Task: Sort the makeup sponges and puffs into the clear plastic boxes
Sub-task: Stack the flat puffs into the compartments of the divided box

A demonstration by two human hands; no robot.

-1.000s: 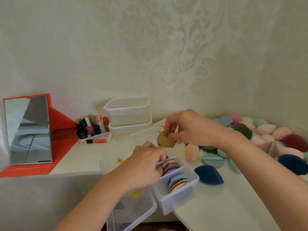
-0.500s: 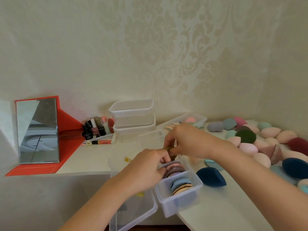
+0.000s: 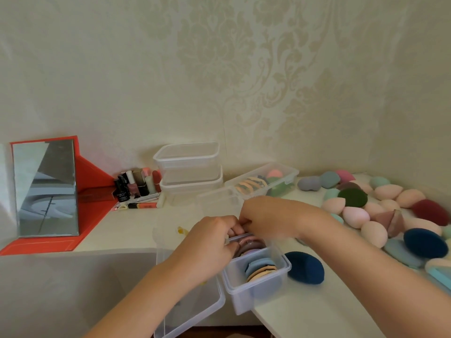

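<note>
A small clear box [image 3: 255, 297] stands at the table's front edge, with round puffs [image 3: 258, 270] packed in it on edge. My left hand [image 3: 207, 245] curls over the box's far-left corner, fingertips at the rim and the puffs. My right hand [image 3: 271, 218] reaches down into the far end of the same box with curled fingers. The olive puff it pinches is hidden between my two hands. A dark blue sponge [image 3: 305, 268] lies just right of the box.
Many loose sponges [image 3: 366, 211] cover the table's right side. A long clear box [image 3: 290, 170] with puffs and sponges sits behind my hands, with two stacked clear boxes [image 3: 188, 164] left of it. Nail polish bottles [image 3: 136, 185] and a red-backed mirror [image 3: 46, 189] stand at the left.
My right hand has come down with the olive puff from above the box into its far end, meeting my left hand. The puff has gone out of sight.
</note>
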